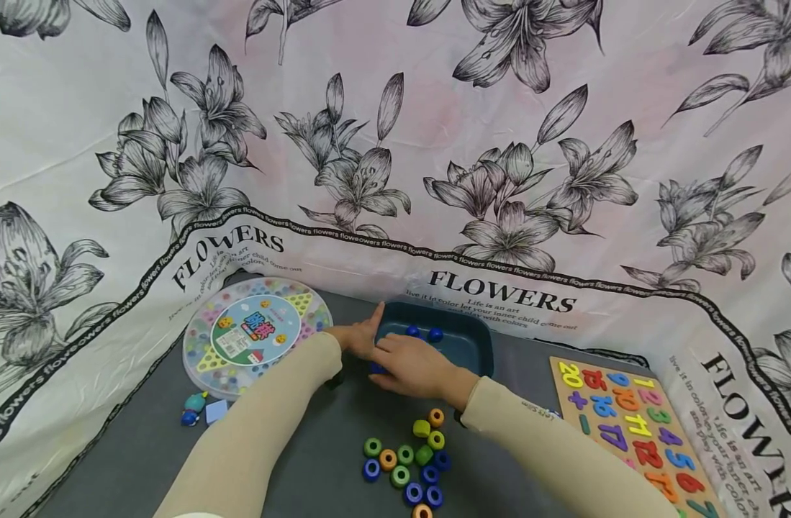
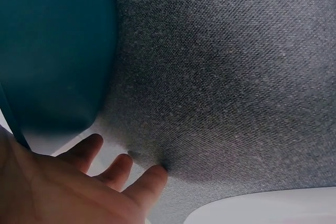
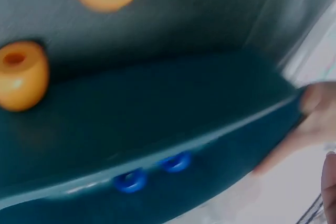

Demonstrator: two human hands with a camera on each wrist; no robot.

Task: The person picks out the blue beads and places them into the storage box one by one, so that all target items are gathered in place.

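Head view: tray [image 1: 463, 347] beside left fingers [image 1: 376, 319]

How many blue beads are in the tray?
2 show clearly, side by side: a left blue bead and a right blue bead. The right hand blocks part of the tray, so others may be hidden; a blue patch beside it is unclear.

Blue beads [image 1: 435, 335] in the dark teal tray [image 1: 465, 348]

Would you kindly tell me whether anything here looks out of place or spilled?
Nothing looks plainly damaged. Only the beads stand out: they lie scattered on the table near the tray, colours mixed; whether they spilled, I cannot tell.
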